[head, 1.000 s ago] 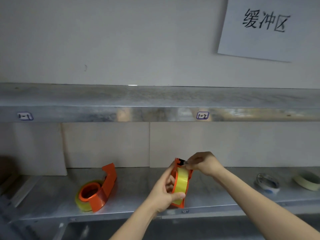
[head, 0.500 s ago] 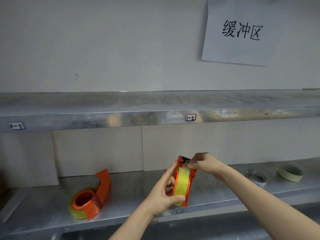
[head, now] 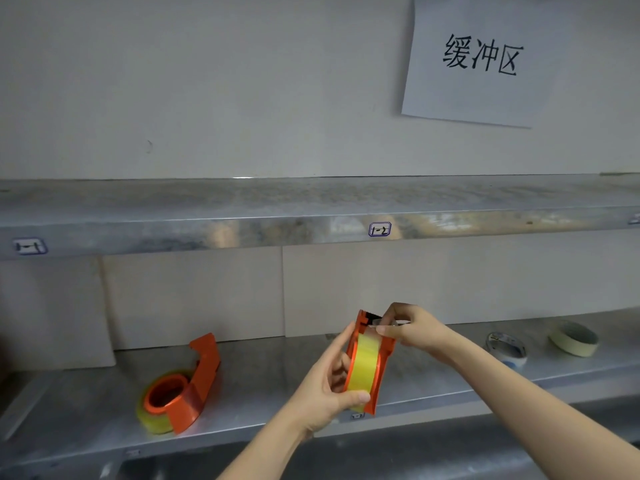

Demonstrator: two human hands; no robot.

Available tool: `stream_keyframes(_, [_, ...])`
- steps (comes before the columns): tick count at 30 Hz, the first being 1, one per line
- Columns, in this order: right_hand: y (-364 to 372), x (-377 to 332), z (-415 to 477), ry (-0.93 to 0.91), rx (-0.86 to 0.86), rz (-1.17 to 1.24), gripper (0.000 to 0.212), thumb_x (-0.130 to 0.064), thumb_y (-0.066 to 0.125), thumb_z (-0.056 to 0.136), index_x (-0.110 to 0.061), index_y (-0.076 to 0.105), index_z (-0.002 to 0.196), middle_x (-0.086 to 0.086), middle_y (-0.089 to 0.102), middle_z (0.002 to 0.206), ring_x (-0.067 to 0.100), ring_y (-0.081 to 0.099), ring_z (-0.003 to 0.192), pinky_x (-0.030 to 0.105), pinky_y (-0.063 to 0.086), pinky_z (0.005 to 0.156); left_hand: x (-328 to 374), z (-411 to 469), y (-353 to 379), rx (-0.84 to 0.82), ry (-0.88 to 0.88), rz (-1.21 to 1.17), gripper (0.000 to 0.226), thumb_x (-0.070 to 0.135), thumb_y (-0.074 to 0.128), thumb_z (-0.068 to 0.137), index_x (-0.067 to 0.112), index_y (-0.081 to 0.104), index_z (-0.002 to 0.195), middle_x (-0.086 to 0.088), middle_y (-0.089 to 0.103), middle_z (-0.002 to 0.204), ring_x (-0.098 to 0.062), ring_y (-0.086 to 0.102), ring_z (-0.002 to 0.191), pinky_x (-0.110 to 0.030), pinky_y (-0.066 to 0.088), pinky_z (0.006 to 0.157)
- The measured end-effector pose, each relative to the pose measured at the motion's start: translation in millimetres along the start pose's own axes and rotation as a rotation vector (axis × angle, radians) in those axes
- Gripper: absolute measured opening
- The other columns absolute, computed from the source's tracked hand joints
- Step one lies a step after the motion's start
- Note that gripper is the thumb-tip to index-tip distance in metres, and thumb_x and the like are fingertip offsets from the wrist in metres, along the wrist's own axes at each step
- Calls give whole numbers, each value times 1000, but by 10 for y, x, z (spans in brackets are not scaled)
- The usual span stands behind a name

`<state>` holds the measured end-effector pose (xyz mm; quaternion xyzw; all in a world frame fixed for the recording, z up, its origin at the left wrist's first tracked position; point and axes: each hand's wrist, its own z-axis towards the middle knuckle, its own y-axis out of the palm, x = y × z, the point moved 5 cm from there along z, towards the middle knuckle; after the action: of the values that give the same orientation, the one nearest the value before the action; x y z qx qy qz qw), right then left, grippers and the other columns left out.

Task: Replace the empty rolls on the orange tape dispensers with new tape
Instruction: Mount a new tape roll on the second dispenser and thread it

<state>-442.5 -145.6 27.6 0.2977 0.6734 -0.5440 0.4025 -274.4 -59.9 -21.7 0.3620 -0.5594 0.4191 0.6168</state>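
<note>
Over a steel shelf [head: 259, 386], the left hand [head: 325, 386] grips a light, stiff dispenser [head: 367, 362] by its sides while the right hand [head: 412, 327] pinches the thin, sticky tape end [head: 381, 323] at the cutter, best held by its edge.

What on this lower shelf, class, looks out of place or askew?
Little stands out. The second orange dispenser lies tipped on its side on the lower shelf, not upright. At far right two loose rolls, one whitish and one cream, lie flat. Nothing looks spilled or damaged.
</note>
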Motion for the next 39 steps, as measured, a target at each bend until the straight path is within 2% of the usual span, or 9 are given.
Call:
stream_keyframes(3, [-5,2,-13,-11,-2,-26,17,-11,71,80,-13,58,69,-1,60,74,10,54,72,21,40,63,-1,-3,-6,-21,-21,-5,89,9,79,76,50,31,138,14,58,96,-9,65,97,-35,53,91])
stream_keyframes(11, [-21,-21,-75,-59,101,-177,24,-8,70,78,-20,56,63,0,61,75,18,57,76,28,45,71,28,16,5,-74,-108,162,99,11,80,77,51,18,143,5,62,96,-11,64,95,-26,54,89])
stream_keyframes(15, [4,-23,-114,-68,183,-274,20,-12,69,77,-22,57,65,-2,62,73,18,60,75,30,47,68,-51,37,57,-89,-189,222,116,12,83,72,45,3,150,-7,69,113,-23,67,104,-33,55,94])
stream_keyframes(17, [24,-21,-135,-66,211,-283,15,-13,69,77,-20,60,67,-4,61,70,15,59,70,31,50,65,-67,37,82,-86,-214,240,121,10,83,71,45,-1,150,-12,68,115,-24,69,100,-35,56,93])
stream_keyframes(20, [48,-10,-152,-41,257,-262,10,-11,67,77,-16,63,70,-7,60,67,14,59,67,33,53,65,-34,38,136,-91,-227,286,123,8,84,69,51,-1,147,-9,67,112,-16,70,95,-33,58,89])
stream_keyframes(23, [34,-11,-155,-18,292,-231,15,-7,66,78,-17,61,67,-6,63,71,12,60,71,28,51,64,-24,42,185,-93,-245,325,126,10,86,67,53,-2,147,-1,66,110,-17,70,99,-34,58,90])
stream_keyframes(29, [-9,-2,-148,4,287,-156,16,-4,68,74,-16,64,64,-4,67,72,8,60,64,13,44,51,-60,36,218,-46,-207,367,134,13,87,60,69,-7,137,-17,69,101,-29,71,87,-41,60,82])
stream_keyframes(34, [-32,-33,-153,-20,311,-123,14,-8,73,73,-16,65,65,-12,64,69,5,58,65,17,42,55,-44,75,226,-59,-207,376,139,14,89,61,69,-17,134,-17,68,102,-29,71,88,-43,60,81])
stream_keyframes(39, [-40,0,-148,-30,326,-128,16,-12,76,72,-20,66,64,-10,66,70,7,59,68,20,43,58,-53,93,232,-50,-188,436,141,16,89,61,72,-21,130,-20,65,99,-31,70,86,-41,60,81])
